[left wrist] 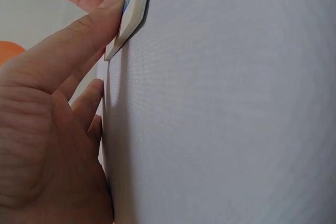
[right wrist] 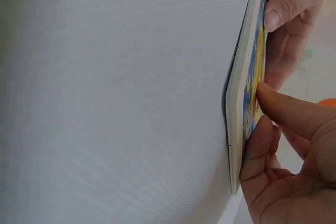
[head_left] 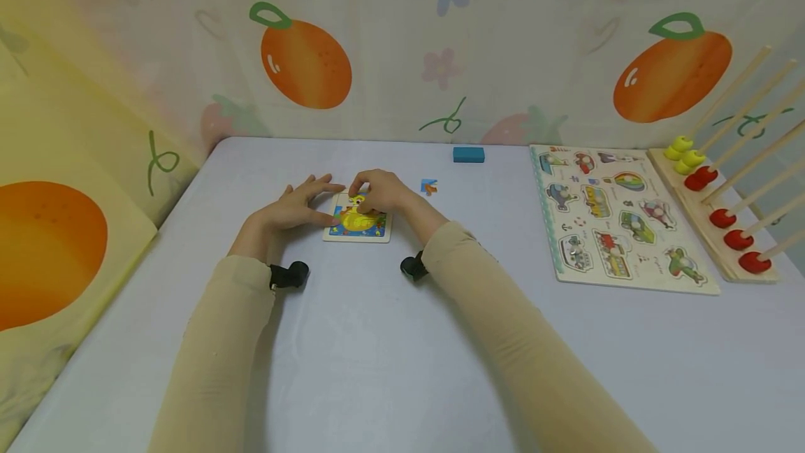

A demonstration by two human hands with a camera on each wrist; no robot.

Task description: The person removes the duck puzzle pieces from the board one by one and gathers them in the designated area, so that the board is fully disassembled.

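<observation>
A small square jigsaw puzzle [head_left: 357, 233] with a yellow duck on blue and a pale frame lies flat on the table. My left hand [head_left: 295, 208] is at its left side, fingers spread and fairly straight. The left thumb [left wrist: 100, 27] presses on the frame's near left corner. My right hand [head_left: 385, 193] bends over the board from the right, its thumb and index finger around the yellow duck-head piece [head_left: 357, 200]. In the right wrist view, the right thumb [right wrist: 286, 109] touches the picture, other fingers curled beside the edge.
A loose blue and orange puzzle piece [head_left: 429, 187] lies right of the board. Farther back is a blue block [head_left: 468, 154]. At the right lie a picture peg board [head_left: 619, 219] and a wooden bead rack [head_left: 711, 219] with upright rods. A printed curtain [head_left: 390, 47] hangs behind.
</observation>
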